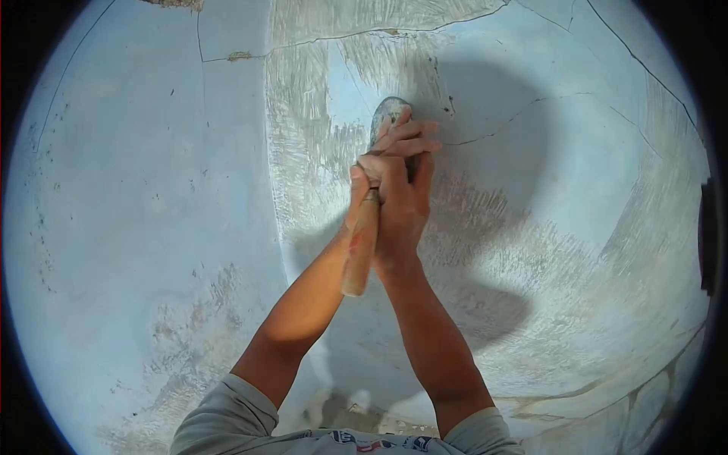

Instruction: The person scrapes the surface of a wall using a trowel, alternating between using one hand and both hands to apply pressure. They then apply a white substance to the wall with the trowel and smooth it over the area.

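Against a pale blue wall point(371, 68) I hold a trowel point(361, 250) with a worn wooden handle and a rounded, plaster-smeared blade tip. The blade lies against the scraped surface, and the handle points down toward me. My left hand point(396, 142) presses over the blade and neck, its fingers reaching to the right. Closed at the neck, close against the left, is my right hand point(400, 193). The hands overlap, so part of the grip and most of the blade are hidden.
Rough, scraped patches surround the blade, with smoother blue paint at left. A long crack point(334, 39) crosses the upper wall, and another dark crack point(644, 64) runs down the upper right. A dark object point(710, 239) stands at the right edge.
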Available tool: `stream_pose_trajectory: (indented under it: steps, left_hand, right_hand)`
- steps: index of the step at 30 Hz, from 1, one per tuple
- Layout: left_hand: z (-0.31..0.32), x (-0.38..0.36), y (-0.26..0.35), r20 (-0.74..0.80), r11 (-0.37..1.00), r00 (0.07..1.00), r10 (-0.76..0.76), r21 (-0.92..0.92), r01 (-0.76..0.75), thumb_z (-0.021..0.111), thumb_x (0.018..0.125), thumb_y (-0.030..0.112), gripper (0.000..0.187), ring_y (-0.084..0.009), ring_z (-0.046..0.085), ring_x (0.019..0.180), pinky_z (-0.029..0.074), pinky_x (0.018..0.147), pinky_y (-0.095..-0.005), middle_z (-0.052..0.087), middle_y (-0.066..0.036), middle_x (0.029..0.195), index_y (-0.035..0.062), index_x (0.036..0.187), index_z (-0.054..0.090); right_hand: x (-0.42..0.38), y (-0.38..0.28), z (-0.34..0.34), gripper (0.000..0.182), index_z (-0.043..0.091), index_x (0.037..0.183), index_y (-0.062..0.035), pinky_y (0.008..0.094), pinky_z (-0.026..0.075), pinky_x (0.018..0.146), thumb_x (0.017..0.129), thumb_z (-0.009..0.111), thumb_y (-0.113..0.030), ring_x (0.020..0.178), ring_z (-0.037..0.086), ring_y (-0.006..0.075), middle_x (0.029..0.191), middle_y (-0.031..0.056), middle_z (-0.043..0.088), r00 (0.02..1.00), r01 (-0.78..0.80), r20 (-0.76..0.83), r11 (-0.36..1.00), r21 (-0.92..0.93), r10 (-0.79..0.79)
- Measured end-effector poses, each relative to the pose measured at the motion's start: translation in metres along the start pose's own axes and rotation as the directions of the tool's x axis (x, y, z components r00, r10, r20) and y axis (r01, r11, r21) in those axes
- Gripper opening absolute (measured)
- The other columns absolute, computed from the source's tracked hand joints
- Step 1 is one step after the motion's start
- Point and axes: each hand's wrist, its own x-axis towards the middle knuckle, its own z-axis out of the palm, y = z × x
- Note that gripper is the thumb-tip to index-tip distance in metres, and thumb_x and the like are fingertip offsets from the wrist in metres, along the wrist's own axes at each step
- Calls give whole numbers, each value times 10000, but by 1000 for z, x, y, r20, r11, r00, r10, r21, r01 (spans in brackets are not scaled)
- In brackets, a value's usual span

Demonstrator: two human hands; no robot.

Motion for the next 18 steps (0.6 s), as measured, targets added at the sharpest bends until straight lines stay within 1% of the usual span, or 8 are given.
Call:
stream_pose_trajectory:
  steps: [2,3,5,8,11,14,16,18]
  left_hand:
    - [2,-10,-2,43,998,998,44,37,-45,391,1106,424,494,-355,430,1550,179,1328,-553,649,-131,1453,87,1242,726]
    - [1,-16,1,83,998,995,47,41,-51,388,1107,424,497,-355,430,1550,179,1328,-552,649,-131,1453,86,1242,725]
    - [-2,-14,-1,66,999,997,37,27,-38,381,1108,425,503,-354,431,1549,179,1329,-549,648,-132,1452,83,1244,723]
    - [-2,-3,3,8,1000,1000,12,-3,-12,370,1110,426,511,-353,432,1547,179,1330,-545,648,-133,1451,79,1246,720]
    - [3,-21,0,78,998,995,59,26,-61,360,1112,427,520,-352,433,1545,179,1332,-542,647,-135,1449,76,1248,717]
    - [1,-14,-4,41,999,998,51,17,-52,350,1114,429,528,-350,434,1544,180,1333,-538,646,-136,1448,72,1251,714]
    - [-1,-1,-1,-6,999,999,34,-22,-34,343,1116,429,534,-350,434,1543,180,1334,-536,645,-137,1447,69,1252,712]
    - [2,1,-3,-15,996,997,78,-46,-78,336,1117,430,540,-349,435,1542,180,1334,-533,645,-138,1447,67,1254,710]
  right_hand:
    - [-7,-2,-11,155,700,1056,-44,420,577,924,928,786,-57,1159,652,327,1226,192,583,999,-26,26,999,-44,28]
    - [-13,-2,-8,163,696,1047,-40,423,578,896,919,795,-63,1128,656,321,1207,188,594,998,-4,-58,1000,-4,3]
    - [-10,3,-4,156,695,1048,-41,407,584,867,926,789,-63,1088,658,307,1194,182,601,994,90,-43,989,-117,-96]
    - [-7,2,1,149,696,1067,-50,379,592,829,942,776,-67,1082,667,301,1227,186,600,1000,0,4,998,-66,0]
    - [-10,-5,-13,175,696,1072,-52,372,586,807,929,791,-83,1108,670,305,1252,186,598,997,-75,-4,996,-42,75]
    - [-15,5,-4,177,696,1066,-47,365,584,786,923,794,-80,1076,670,293,1218,168,603,995,60,-82,998,-37,-62]
    - [-5,4,-4,166,701,1066,-40,388,602,840,922,780,-61,1124,678,309,1254,185,587,999,36,32,990,-135,-32]
    - [7,-5,-10,162,701,1071,-37,398,608,881,925,770,-46,1159,678,316,1310,204,578,993,-52,104,996,-74,60]
